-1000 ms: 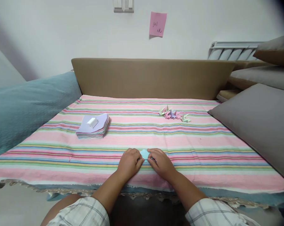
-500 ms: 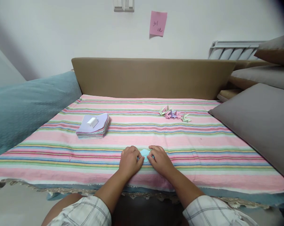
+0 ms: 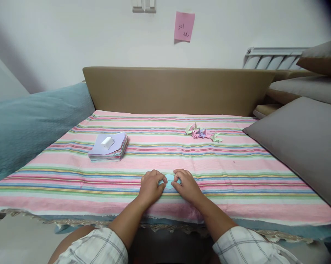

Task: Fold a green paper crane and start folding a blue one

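Observation:
A small piece of light-blue folded paper [image 3: 169, 182] lies on the striped cloth near its front edge, between my two hands. My left hand [image 3: 152, 186] pinches its left side between thumb and forefinger. On the right side, my right hand [image 3: 186, 187] grips the paper with curled fingers, thumb near the middle. A crease line runs across the paper. The parts under my fingertips are hidden.
The striped cloth [image 3: 160, 159] covers the seat. At left stands a stack of coloured paper [image 3: 106, 156] with a small white block [image 3: 107, 143] on top. Several folded paper cranes [image 3: 201, 133] sit farther back. Grey cushions [image 3: 297, 135] are at right, a blue bolster [image 3: 41, 117] at left.
My fingers have shifted slightly on the blue paper, and more of it shows between them. The thumb and forefinger of my right hand are farther apart. Nothing else has moved.

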The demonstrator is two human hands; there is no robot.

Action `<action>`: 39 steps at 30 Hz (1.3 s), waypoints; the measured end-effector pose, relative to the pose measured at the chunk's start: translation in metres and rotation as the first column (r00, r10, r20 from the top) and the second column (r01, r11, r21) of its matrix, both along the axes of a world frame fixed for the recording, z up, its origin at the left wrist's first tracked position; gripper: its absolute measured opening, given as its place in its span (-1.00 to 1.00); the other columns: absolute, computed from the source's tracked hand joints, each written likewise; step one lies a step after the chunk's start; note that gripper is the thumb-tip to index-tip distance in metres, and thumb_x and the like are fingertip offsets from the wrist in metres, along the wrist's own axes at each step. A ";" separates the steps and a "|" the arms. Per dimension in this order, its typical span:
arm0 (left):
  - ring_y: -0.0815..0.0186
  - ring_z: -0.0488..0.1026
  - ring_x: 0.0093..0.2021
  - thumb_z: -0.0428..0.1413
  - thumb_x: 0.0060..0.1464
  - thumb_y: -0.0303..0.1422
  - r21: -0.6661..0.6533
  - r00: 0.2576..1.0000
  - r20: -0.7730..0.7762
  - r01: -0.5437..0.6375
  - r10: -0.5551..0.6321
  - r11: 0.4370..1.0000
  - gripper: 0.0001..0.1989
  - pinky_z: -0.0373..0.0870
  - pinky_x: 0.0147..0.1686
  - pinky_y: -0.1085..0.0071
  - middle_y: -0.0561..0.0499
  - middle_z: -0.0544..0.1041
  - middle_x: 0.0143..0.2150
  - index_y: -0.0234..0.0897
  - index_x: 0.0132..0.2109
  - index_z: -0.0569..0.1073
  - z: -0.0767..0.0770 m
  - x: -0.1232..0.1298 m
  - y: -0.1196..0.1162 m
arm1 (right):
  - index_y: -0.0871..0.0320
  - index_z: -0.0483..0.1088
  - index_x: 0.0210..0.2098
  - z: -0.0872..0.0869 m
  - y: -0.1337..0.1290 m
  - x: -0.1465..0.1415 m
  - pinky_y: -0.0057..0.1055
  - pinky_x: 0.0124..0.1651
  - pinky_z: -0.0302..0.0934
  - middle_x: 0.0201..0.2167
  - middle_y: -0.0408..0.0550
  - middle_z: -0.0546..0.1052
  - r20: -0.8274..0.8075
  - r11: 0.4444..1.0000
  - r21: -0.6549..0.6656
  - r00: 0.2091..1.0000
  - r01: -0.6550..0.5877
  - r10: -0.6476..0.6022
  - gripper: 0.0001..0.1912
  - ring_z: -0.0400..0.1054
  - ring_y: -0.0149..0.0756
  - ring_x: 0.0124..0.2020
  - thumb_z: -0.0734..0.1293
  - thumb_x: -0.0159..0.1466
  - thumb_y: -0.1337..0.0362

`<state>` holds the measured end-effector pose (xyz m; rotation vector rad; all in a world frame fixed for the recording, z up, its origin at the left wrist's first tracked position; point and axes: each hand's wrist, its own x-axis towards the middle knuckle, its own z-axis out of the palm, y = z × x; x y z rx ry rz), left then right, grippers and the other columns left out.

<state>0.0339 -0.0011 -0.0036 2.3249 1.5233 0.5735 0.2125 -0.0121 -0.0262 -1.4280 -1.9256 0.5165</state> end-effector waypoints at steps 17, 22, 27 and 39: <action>0.27 0.28 -0.21 0.04 0.10 -0.40 0.034 0.995 -0.075 0.073 -0.071 0.997 -0.74 0.18 -0.18 0.27 0.02 0.40 -0.26 0.07 -0.18 0.55 -0.002 0.000 0.000 | 0.05 0.49 -0.30 -0.005 -0.006 0.012 -0.14 0.07 0.14 0.03 -0.04 0.38 0.038 0.985 0.125 0.993 -0.117 0.113 -0.63 0.22 -0.19 0.06 0.15 0.11 0.52; 0.24 0.28 -0.19 0.05 0.09 -0.38 0.021 0.993 -0.097 0.066 -0.064 0.998 -0.74 0.17 -0.17 0.25 0.02 0.40 -0.25 0.11 -0.18 0.54 -0.001 0.001 0.000 | 0.01 0.52 -0.24 -0.013 -0.010 0.011 -0.08 0.12 0.11 0.07 -0.03 0.37 0.183 0.965 0.196 0.973 -0.176 0.140 -0.56 0.17 -0.14 0.10 0.16 0.09 0.55; 0.25 0.26 -0.21 0.04 0.11 -0.37 0.040 0.992 -0.106 0.071 -0.066 0.997 -0.76 0.16 -0.17 0.24 0.01 0.39 -0.27 0.07 -0.19 0.55 -0.003 0.001 -0.001 | 0.02 0.53 -0.26 -0.018 -0.008 0.009 -0.04 0.12 0.12 0.08 -0.03 0.38 0.258 0.960 0.214 0.959 -0.178 0.120 -0.58 0.19 -0.13 0.10 0.18 0.09 0.56; 0.26 0.28 -0.20 0.02 0.12 -0.40 0.037 0.986 -0.130 0.106 -0.101 0.994 -0.71 0.18 -0.20 0.28 0.02 0.40 -0.23 0.13 -0.14 0.52 -0.002 -0.003 0.001 | 0.11 0.53 -0.35 -0.021 -0.006 0.017 -0.10 0.04 0.22 0.03 0.04 0.42 0.211 0.955 0.265 0.974 -0.133 0.078 -0.63 0.25 -0.14 0.04 0.16 0.11 0.55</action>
